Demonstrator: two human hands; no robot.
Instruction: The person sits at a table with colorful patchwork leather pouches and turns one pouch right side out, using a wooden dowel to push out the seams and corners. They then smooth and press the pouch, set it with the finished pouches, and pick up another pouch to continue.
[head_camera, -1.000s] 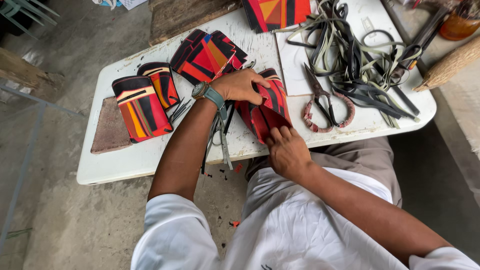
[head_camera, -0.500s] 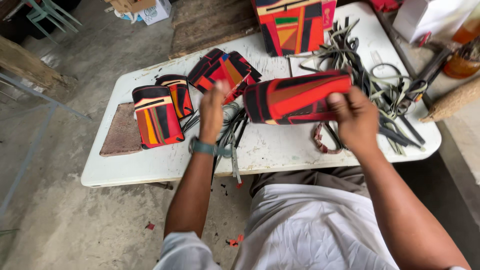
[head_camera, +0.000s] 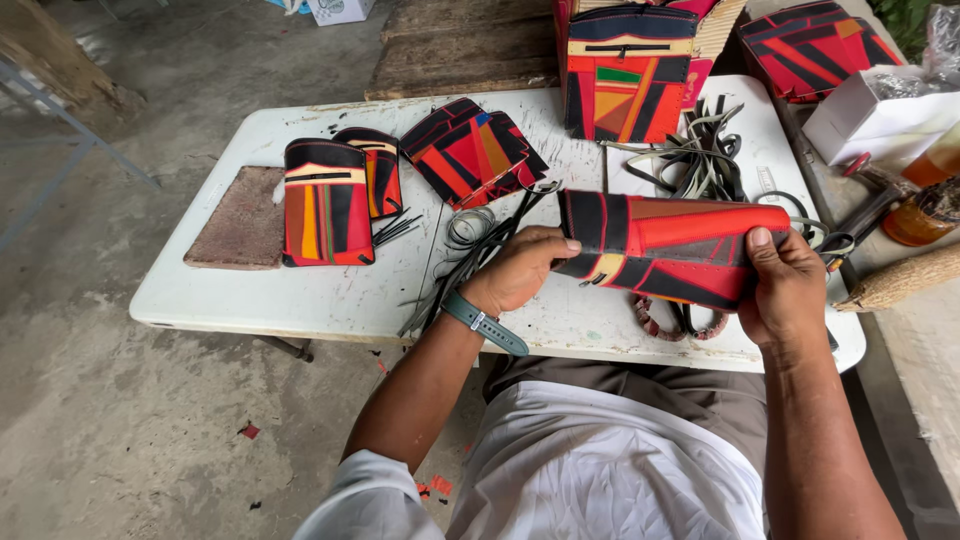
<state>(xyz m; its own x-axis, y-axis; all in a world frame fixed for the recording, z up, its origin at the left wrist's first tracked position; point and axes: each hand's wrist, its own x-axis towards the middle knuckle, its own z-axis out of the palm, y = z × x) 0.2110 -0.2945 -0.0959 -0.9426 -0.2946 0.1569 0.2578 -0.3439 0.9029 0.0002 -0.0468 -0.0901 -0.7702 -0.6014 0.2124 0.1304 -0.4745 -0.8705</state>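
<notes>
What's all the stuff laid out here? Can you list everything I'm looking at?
patchwork bag: one, red, black and orange, held over the table's near edge
finished bags: several, same colours, on the table's left and far side
white table: one, bears the work
brown board: one, on the table's left end
straps: a tangle, grey-green, right of centre
cords: a bundle, dark, by the left hand
white box: one, far right
amber bottle: one, right edge
wristwatch: one, teal band, left wrist
left hand: grips the bag's left end
right hand: grips its right end
</notes>
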